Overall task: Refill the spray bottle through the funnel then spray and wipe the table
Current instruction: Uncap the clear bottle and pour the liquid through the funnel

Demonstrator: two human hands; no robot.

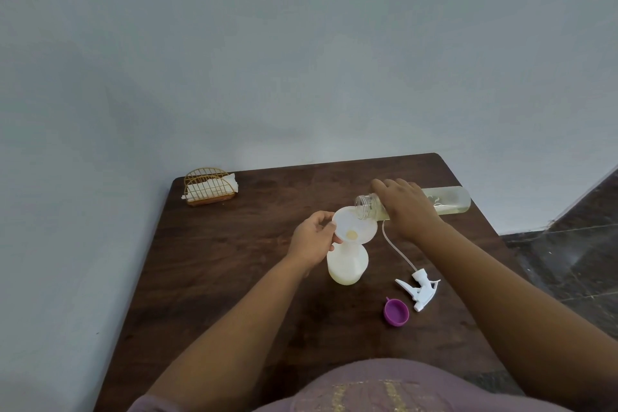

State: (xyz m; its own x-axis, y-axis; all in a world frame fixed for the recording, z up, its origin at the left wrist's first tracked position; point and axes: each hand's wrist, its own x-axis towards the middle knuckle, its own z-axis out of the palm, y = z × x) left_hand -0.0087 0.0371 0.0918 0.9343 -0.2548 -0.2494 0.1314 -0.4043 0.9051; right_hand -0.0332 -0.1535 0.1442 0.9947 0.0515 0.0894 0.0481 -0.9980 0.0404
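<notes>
Head view shows the pour underway; the left hand point(312, 239) pinches the funnel point(354, 225) rim to steady it in the spray bottle point(347, 266) standing mid-bench point(234, 261); the right hand point(406, 206) wraps the refill bottle point(444, 199), tipped nearly flat so its mouth overhangs the funnel; the trigger head point(419, 289) lies just beside.

Just one view here, a head cam worn by the person, wide-angle, looking forward and down over their own chest and forearms at the desk point(234, 261). It sits close above the near edge, so both arms run up from the bottom of the frame. The far edge of the desk meets the wall point(301, 43), which fills the whole top half. A strip of floor point(568, 244) shows at right.
</notes>
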